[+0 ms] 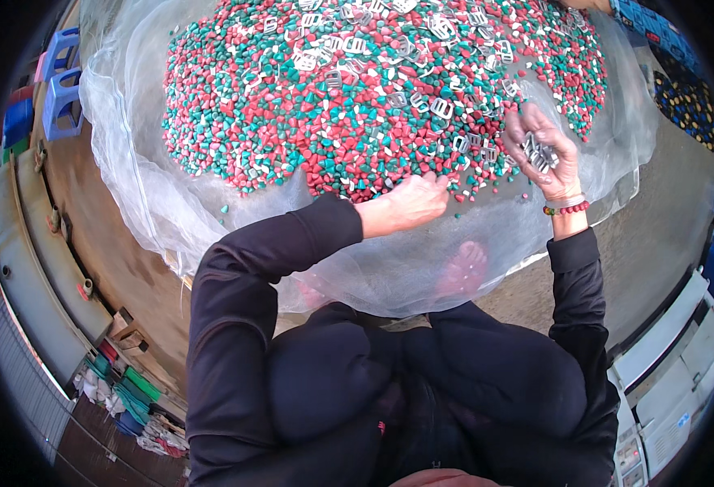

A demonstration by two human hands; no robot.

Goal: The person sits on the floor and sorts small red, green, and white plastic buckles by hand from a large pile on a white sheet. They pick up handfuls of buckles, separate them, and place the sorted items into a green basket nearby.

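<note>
A wide heap of small cone-shaped pieces (324, 130), red, green and white, lies on a sheer white mesh sheet (122, 154). Silver metal strap buckles (441, 108) with slots are scattered over and among them, most thickly at the far middle. At the heap's near edge is my left hand (410, 203), fingers drawn together and pointing right; whatever lies between the fingertips is hidden. To its right, my right hand (545, 146) is turned palm up with curled fingers, cupping several metal buckles (539, 152). A red bead bracelet (566, 209) circles that wrist.
Another person's blue patterned sleeve (657, 28) and part of a hand reach in at the far right of the heap. Blue plastic stools (63, 105) stand at the far left. Grey metal tubs (28, 235) line the left side, and a pale machine (673, 373) stands lower right.
</note>
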